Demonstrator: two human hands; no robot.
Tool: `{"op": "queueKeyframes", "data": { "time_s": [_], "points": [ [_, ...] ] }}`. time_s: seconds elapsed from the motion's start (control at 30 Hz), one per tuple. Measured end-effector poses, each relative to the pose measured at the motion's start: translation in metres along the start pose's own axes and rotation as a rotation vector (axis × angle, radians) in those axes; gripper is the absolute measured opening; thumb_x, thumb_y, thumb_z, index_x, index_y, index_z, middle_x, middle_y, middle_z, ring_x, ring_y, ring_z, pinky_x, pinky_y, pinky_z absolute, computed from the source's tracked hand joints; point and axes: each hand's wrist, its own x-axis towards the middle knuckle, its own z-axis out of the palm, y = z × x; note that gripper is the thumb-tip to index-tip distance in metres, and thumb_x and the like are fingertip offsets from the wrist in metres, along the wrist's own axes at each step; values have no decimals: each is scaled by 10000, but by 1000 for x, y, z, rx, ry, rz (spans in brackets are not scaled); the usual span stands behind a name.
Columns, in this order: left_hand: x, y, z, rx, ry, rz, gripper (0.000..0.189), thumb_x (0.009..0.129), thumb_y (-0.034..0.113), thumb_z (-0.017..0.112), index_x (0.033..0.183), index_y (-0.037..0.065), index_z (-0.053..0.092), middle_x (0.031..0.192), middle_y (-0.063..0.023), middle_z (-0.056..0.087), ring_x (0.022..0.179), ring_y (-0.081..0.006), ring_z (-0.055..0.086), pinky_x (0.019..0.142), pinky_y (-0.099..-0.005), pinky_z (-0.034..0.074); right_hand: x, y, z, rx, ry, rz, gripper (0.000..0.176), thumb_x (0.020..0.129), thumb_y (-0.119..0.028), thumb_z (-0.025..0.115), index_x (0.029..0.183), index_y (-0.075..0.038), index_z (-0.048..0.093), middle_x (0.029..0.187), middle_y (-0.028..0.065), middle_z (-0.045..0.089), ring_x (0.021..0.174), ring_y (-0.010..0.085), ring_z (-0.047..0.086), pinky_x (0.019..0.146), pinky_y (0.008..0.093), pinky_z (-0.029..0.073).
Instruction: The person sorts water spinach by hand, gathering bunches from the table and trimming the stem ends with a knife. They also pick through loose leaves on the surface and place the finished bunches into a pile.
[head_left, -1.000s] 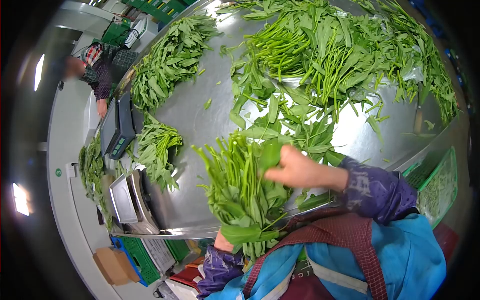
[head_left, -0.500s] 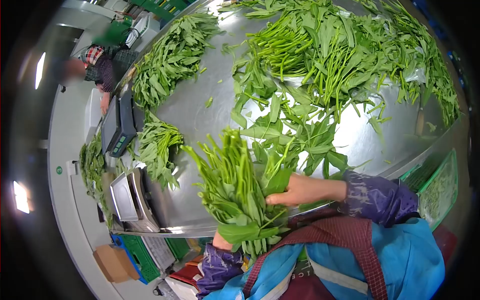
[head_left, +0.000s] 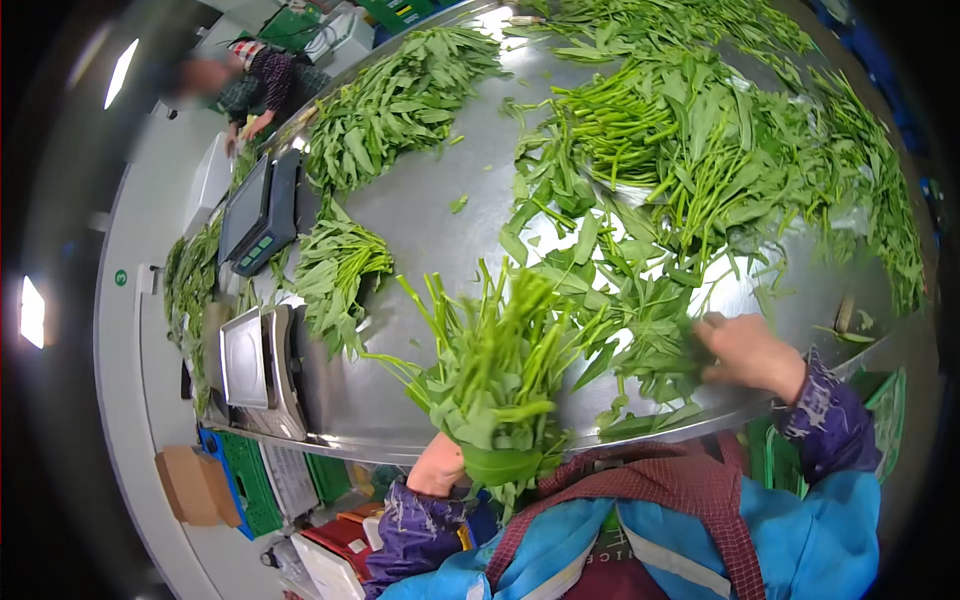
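Observation:
My left hand (head_left: pixel 438 466) is closed around the lower, leafy part of a bunch of water spinach (head_left: pixel 500 375), its cut stems pointing up and away from me. Leaves hide most of those fingers. To the right, my right hand (head_left: pixel 750 352) is low over the table's near edge, its fingers curled at some loose water spinach (head_left: pixel 655 345); the leaves at its fingertips are blurred. Beyond the hands lies a large heap of water spinach (head_left: pixel 690 150), stems and leaves mixed. A smaller bunch (head_left: pixel 340 270) rests on the table to the left of the held one.
The metal table (head_left: pixel 430 220) also carries a leafy pile (head_left: pixel 395 105) at the back left. Along the left edge stand a dark scale (head_left: pixel 262 215) and a silver scale (head_left: pixel 262 365). Another person (head_left: pixel 265 85) works beyond. Crates (head_left: pixel 245 480) and a cardboard box (head_left: pixel 197 487) sit below left.
My right hand has left the held bunch and moved right to the loose water spinach. My left hand still holds the bunch, whose stems have spread. The view has shifted slightly.

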Motion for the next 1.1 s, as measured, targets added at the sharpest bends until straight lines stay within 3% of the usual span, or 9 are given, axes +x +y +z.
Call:
{"op": "queueKeyframes", "data": {
  "time_s": [0.13, 0.23, 0.3, 0.57, 0.63, 0.77, 0.87, 0.97, 1.1],
  "points": [
    [3, 8, 20, 270, -10, 107, 616, 726, 73, 689, 1271, 5, 408, 1258, -75, 474, 1137, -172, 448, 975, -306, 343, -1, -39, -37, 570, 193, -35, 729, 636, -239, 745, 1249, -22, 414, 1084, 176, 558, 881, 255, 600, 738, 367, 480],
    [8, 17, 39, 426, -1, 190, 602, 717, 81, 688, 1256, 9, 429, 1254, -81, 484, 1125, -180, 461, 967, -308, 346, 21, -53, 11, 814, 104, -305, 1125, 578, -248, 809, 1398, -43, 68, 1375, 222, 253, 1249, 287, 324, 1022, 359, 299],
    [12, 16, 44, 981, -66, 419, 516, 738, 108, 681, 1206, 13, 485, 1219, -104, 508, 1093, -181, 490, 931, -303, 386, 27, -66, 7, 867, 213, -357, 1160, 574, -250, 817, 1400, -46, 28, 1389, 230, 217, 1265, 285, 292, 1046, 351, 253],
    [23, -4, 73, 1085, -107, 524, 421, 676, 194, 706, 1053, 52, 584, 1004, -136, 605, 891, -319, 570, 798, -373, 443, 69, -93, 6, 1728, 551, -475, 1176, 601, -204, 823, 1410, -89, -23, 1405, 204, 208, 1204, 236, 372, 997, 352, 331],
    [19, -6, 77, 1087, -218, 250, 551, 681, 219, 716, 1151, 25, 506, 1125, -158, 541, 1047, -299, 502, 889, -378, 399, 69, -96, 2, 1727, 419, -504, 1146, 613, -217, 814, 1412, -99, 0, 1389, 204, 245, 1174, 237, 419, 951, 359, 395],
    [32, -27, 78, 1145, -459, 354, 394, 818, 240, 575, 1168, 78, 493, 1156, -168, 524, 1059, -320, 508, 883, -383, 413, 76, -92, 5, 1244, 161, -558, 1055, 622, -208, 797, 1411, -109, 104, 1334, 152, 380, 1156, 224, 444, 962, 349, 384],
    [37, -9, 83, 1097, -525, 327, 406, 820, 256, 572, 1180, 86, 489, 1157, -177, 522, 1059, -344, 505, 881, -394, 414, 65, -99, -11, 1495, -146, -521, 1043, 595, -249, 803, 1404, -108, 160, 1330, 126, 398, 1179, 226, 424, 999, 372, 339],
    [46, -8, 81, 1134, -698, 320, 435, 831, 253, 564, 1205, 61, 457, 1207, -172, 492, 1099, -298, 489, 908, -376, 399, 60, -98, -21, 1231, -118, -686, 1070, 535, -185, 836, 1388, -62, 202, 1328, 107, 407, 988, 160, 486, 913, 314, 414],
    [65, -40, 75, 1020, -869, 320, 472, 861, 200, 523, 1269, 17, 371, 1274, -154, 424, 1171, -201, 419, 980, -334, 338, 43, -105, -31, 943, -110, -856, 1067, 511, -233, 839, 1374, -59, 238, 1328, 105, 410, 1040, 186, 477, 979, 340, 355]
  ]
}}
